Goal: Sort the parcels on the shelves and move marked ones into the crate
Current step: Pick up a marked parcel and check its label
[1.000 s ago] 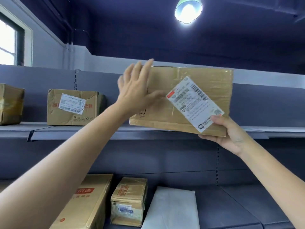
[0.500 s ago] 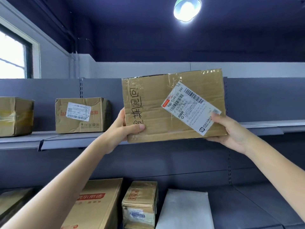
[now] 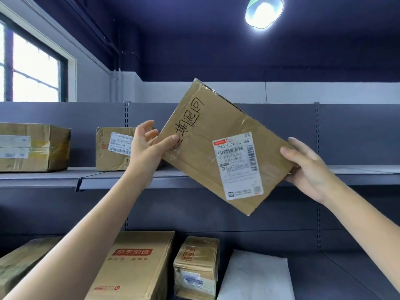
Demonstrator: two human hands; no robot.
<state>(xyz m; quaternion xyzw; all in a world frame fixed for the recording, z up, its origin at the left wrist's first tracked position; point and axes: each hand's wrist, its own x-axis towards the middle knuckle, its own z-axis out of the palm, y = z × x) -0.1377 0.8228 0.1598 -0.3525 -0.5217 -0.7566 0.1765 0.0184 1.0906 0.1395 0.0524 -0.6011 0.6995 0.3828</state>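
Tilting in the air in front of the upper shelf (image 3: pixel 129 180), a flat cardboard parcel (image 3: pixel 207 135) with black handwriting and a white shipping label (image 3: pixel 237 165) is held clear of the shelf's front edge, its lower corner hanging over the gap between the two shelves. The left hand (image 3: pixel 147 150) pinches the parcel's left edge, thumb on the front and fingers (image 3: pixel 149 126) behind; the right hand (image 3: pixel 309 167) grips its right edge, thumb on the front face and the other fingers hidden behind. Two brown boxes stand on the upper shelf at the left: a taped box (image 3: pixel 32 146) and a labelled box (image 3: pixel 112 148), with open shelf to the right. Four parcels lie on the lower shelf: a corner box (image 3: pixel 19 267), a red-printed carton (image 3: pixel 134 265), a small taped box (image 3: pixel 195 265) and a white mailer (image 3: pixel 255 276).
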